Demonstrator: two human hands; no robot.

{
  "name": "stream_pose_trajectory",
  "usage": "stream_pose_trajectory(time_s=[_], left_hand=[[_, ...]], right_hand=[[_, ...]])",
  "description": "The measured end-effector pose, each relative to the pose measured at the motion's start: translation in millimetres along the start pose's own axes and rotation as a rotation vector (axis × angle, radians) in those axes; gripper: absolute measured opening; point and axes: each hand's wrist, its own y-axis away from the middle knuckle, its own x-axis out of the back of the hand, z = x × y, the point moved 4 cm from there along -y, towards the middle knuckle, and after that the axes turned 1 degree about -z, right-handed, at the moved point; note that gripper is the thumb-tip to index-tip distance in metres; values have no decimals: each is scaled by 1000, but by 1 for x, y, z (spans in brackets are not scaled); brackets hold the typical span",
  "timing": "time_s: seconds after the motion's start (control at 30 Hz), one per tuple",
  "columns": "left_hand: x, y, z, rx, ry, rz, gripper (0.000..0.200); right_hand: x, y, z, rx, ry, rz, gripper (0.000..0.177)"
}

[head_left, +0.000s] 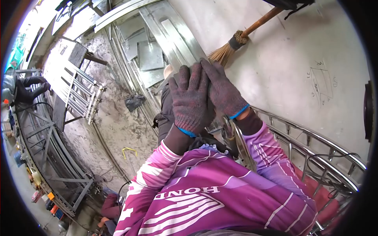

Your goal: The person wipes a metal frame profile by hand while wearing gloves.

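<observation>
First, at the far left, we see a person (33, 88) in dark clothing beside a grey steel rack (48, 139), then a dark bench (60, 114) bearing metal tubes (71, 87). Rightward come a bent yellow frame (129, 148) and a black plastic bag (135, 102) on the grimy floor (110, 137), with shiny sheet metal (151, 56) above. Centrally, before our purple jersey (220, 188), is our left hand (189, 100), fingers straight and uncurled; just beside it is our right hand (226, 88), fingers likewise extended — the fingertips seem to meet. Dark knit gloves (236, 100) with blue cuff edges cover both; the palms are hidden from us. Above the right hand is a straw broom (228, 49), then chrome tubular rails (308, 136) — and, farthest right, a line sketch (321, 82).
</observation>
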Motion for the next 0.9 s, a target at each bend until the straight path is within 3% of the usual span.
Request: stream_pose_trajectory(time_s=[0.03, 0.13, 0.2, 0.27, 0.37, 0.4, 0.47, 0.53, 0.6, 0.67, 0.7, 0.77, 0.8, 0.87, 0.9], left_hand=[[-2, -3, -4, 4, 7, -4, 95], [-3, -48, -33, 11, 7, 157, 89], [1, -86, -67, 69, -101, 165, 88], [9, -123, -96, 129, -189, 148, 92], [3, -139, -114, 112, -304, 176, 90], [3, -133, -109, 102, -295, 191, 89], [4, -109, -86, 85, -160, 198, 85], [-4, -68, -55, 11, -103, 262, 86], [0, -29, -17, 0, -1, 200, 84], [1, 0, -1, -8, 42, 186, 83], [-2, 7, 2, -37, 80, 152, 82], [-8, -4, -11, -39, 104, 197, 80], [-2, -18, -18, -55, 124, 243, 79], [6, -46, -41, 35, 81, 242, 80], [2, -64, -60, 32, 32, 287, 80]], right_hand=[[-1, 4, 2, -147, -56, -38, 65], [-22, -50, 31, -28, -50, -15, 63], [-25, -120, 35, -197, -174, -132, 66], [-49, -184, 62, 6, 92, -225, 63], [-47, -208, 56, -79, 14, -96, 63], [-45, -199, 57, -85, 16, -93, 63], [-46, -163, 51, 125, 434, -241, 47], [-30, -98, 33, 211, 359, -102, 38], [-9, -28, 4, 394, 680, -4, 45], [-3, 5, -2, 145, 293, -110, 51], [-3, 4, -3, 156, 292, -121, 51], [1, -3, 1, -112, -115, -80, 57], [-5, -16, 9, -103, -114, -81, 57], [-27, -61, 27, 261, 509, -56, 48], [-29, -91, 28, 330, 706, -138, 43]])
